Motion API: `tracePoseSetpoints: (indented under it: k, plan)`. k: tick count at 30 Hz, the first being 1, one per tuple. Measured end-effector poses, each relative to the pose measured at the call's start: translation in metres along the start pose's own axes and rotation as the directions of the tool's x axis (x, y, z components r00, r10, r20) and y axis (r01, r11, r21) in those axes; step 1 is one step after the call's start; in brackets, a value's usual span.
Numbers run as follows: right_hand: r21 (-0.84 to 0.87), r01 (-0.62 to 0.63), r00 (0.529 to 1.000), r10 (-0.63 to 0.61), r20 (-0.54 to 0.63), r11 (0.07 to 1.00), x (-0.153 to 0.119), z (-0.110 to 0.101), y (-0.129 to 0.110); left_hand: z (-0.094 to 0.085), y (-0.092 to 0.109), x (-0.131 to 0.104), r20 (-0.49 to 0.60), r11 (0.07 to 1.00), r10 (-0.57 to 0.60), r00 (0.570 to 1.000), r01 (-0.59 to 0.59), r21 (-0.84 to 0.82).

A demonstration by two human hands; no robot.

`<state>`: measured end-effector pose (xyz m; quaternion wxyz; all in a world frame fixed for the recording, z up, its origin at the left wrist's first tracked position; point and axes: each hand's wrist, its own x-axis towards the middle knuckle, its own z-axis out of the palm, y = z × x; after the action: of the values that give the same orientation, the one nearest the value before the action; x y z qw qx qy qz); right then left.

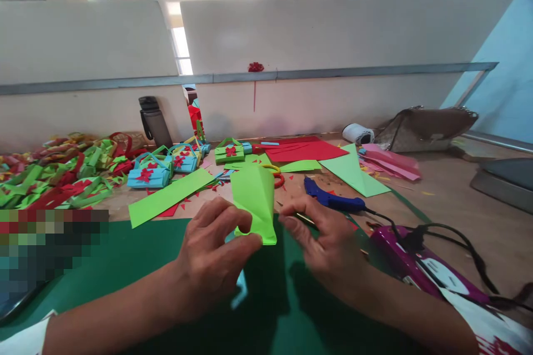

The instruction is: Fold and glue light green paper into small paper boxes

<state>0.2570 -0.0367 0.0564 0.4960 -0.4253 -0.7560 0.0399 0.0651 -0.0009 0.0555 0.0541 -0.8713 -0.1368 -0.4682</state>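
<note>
A bright green folded paper (255, 194) stands above the green mat (137, 255), its lower edge pinched between the thumb and fingers of my left hand (216, 249). Just right of the paper, my right hand (325, 233) is closed around a slim dark stick-like tool (306, 219) with a pointed tip; its exact kind is mostly hidden by the fingers. A small gap separates the right fingertips from the paper. Behind the paper show the red and yellow handles of scissors (278, 178).
A blue glue gun (333, 198) lies beyond my right hand, its cable near a purple power strip (433, 266). Small blue paper bags (145, 176), a green paper strip (170, 197) and red sheets (303, 150) lie behind. A dark bottle (155, 122) stands against the white board.
</note>
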Motion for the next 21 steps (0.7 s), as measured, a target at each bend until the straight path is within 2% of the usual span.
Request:
tracePoseSetpoints:
  k: [1, 3, 5, 6, 8, 10, 13, 16, 19, 21]
  plan:
    - [0.061, -0.123, 0.992, 0.12, 0.048, 0.991, 0.001, 0.0, 0.0, 0.0, -0.001, 0.0, 0.004, 1.0, 0.003, 1.0, -0.003, -0.002]
    - [0.172, -0.324, 0.939, 0.295, 0.175, 0.93, 0.002, 0.002, -0.001, 0.002, -0.002, -0.001, 0.011, 1.0, 0.012, 1.0, -0.012, -0.006]
    - [0.249, -0.422, 0.899, 0.365, 0.242, 0.872, 0.001, 0.004, -0.001, 0.004, -0.004, -0.001, 0.027, 1.0, 0.022, 0.999, -0.022, -0.014]
    - [0.263, -0.423, 0.899, 0.365, 0.243, 0.867, 0.001, 0.005, -0.001, 0.005, -0.004, -0.001, 0.041, 1.0, 0.025, 0.999, -0.024, -0.019]
    - [0.248, -0.325, 0.938, 0.277, 0.211, 0.913, 0.001, 0.004, 0.001, 0.005, -0.005, -0.001, 0.068, 0.999, 0.023, 0.997, -0.021, -0.03]
    - [0.206, -0.117, 0.977, 0.075, 0.199, 0.972, 0.001, 0.001, 0.003, 0.004, -0.006, 0.0, 0.089, 0.999, 0.012, 0.996, -0.008, -0.047]
    - [0.173, 0.157, 0.955, -0.194, 0.226, 0.972, 0.003, -0.004, 0.006, 0.002, -0.008, 0.0, 0.107, 0.996, -0.008, 0.994, 0.018, -0.089]
    - [0.118, 0.261, 0.92, -0.284, 0.27, 0.958, 0.005, -0.008, 0.009, 0.001, -0.011, 0.001, 0.13, 0.991, -0.025, 0.991, 0.042, -0.129]
    - [0.027, 0.322, 0.89, -0.312, 0.333, 0.946, 0.006, -0.009, 0.011, 0.001, -0.015, 0.001, 0.147, 0.984, -0.036, 0.988, 0.061, -0.17]
    - [-0.019, 0.353, 0.884, -0.327, 0.335, 0.935, 0.006, -0.009, 0.011, 0.001, -0.017, 0.001, 0.17, 0.975, -0.044, 0.984, 0.079, -0.207]
